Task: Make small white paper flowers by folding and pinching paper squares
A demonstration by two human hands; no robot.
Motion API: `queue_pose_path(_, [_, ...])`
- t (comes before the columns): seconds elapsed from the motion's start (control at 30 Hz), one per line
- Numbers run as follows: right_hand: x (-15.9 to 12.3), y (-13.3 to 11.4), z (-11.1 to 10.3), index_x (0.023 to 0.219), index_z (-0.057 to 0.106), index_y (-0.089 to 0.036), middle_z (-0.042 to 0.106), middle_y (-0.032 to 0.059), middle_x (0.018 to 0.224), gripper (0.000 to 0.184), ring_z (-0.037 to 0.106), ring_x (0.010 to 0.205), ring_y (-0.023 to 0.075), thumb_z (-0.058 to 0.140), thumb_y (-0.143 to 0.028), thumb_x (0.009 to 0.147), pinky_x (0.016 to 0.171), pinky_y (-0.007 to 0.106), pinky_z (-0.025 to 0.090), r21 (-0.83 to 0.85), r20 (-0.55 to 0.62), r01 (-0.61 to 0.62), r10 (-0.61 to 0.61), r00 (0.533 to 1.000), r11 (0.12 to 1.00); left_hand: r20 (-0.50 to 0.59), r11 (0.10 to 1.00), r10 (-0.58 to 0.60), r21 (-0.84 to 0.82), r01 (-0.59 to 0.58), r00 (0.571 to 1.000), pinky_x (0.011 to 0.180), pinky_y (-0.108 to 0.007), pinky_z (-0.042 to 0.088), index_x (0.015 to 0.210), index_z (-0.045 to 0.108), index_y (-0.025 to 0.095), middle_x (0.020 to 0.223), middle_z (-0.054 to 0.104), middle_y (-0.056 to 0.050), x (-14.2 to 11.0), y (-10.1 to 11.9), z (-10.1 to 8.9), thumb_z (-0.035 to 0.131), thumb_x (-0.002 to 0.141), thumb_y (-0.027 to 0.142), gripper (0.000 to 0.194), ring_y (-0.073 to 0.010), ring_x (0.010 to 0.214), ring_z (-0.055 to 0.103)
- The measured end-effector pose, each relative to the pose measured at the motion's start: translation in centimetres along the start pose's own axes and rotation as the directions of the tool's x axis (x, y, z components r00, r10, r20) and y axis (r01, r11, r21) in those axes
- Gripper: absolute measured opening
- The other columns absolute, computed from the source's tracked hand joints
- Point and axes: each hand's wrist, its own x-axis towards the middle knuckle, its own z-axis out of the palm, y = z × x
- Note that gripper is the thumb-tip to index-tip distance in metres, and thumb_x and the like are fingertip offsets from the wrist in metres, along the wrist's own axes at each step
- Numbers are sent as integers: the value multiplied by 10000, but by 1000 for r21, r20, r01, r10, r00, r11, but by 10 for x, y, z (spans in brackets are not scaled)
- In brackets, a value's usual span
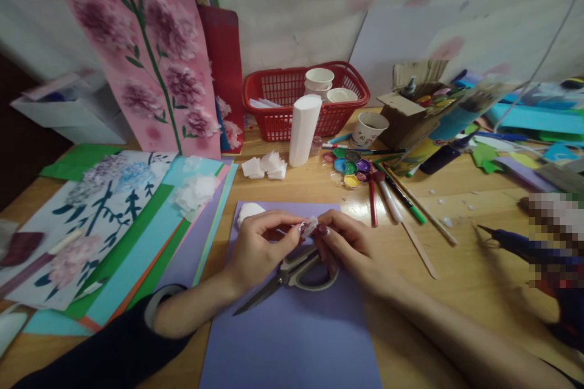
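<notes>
My left hand [267, 246] and my right hand [349, 243] meet above a sheet of purple paper [292, 340]. Both pinch a small crumpled piece of white tissue paper [311, 227] between thumbs and fingertips. Under my hands lies a pair of scissors [296, 267] with grey handles, its blades pointing to the lower left. A round white wad [250, 213] rests at the sheet's top left corner, partly behind my left hand. Beyond the sheet sits a small pile of folded white tissue pieces [265, 166], beside an upright white tissue roll [305, 130].
A red basket [274, 88] with paper cups stands at the back. Paint pots [350, 165], brushes and a green marker [416, 214] lie to the right, near a glue gun [515, 243]. Coloured paper sheets [182, 255] and a pink flower picture [150, 73] are on the left.
</notes>
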Motion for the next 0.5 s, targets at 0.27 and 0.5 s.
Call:
queue_pose_path(0.27, [1, -1, 1, 821, 554, -177, 509, -54, 594, 224, 448, 434, 72, 495, -354, 943, 434, 197, 368, -14, -58, -7, 6, 998, 1000, -36, 989, -95, -113, 90, 995, 615, -212, 571, 833, 723, 165, 744, 752, -22, 0, -4, 1, 659, 778, 181, 86, -126, 648, 697])
queue_pose_path(0.5, [3, -4, 3, 831, 570, -175, 515, -42, 614, 198, 443, 463, 80, 502, -327, 937, 438, 207, 342, -90, -64, 1, -7, 998, 996, -29, 999, 10, -33, -10, 1000, 691, -221, 556, 786, 715, 175, 891, 728, -45, -1, -3, 1, 662, 786, 172, 53, -148, 846, 684])
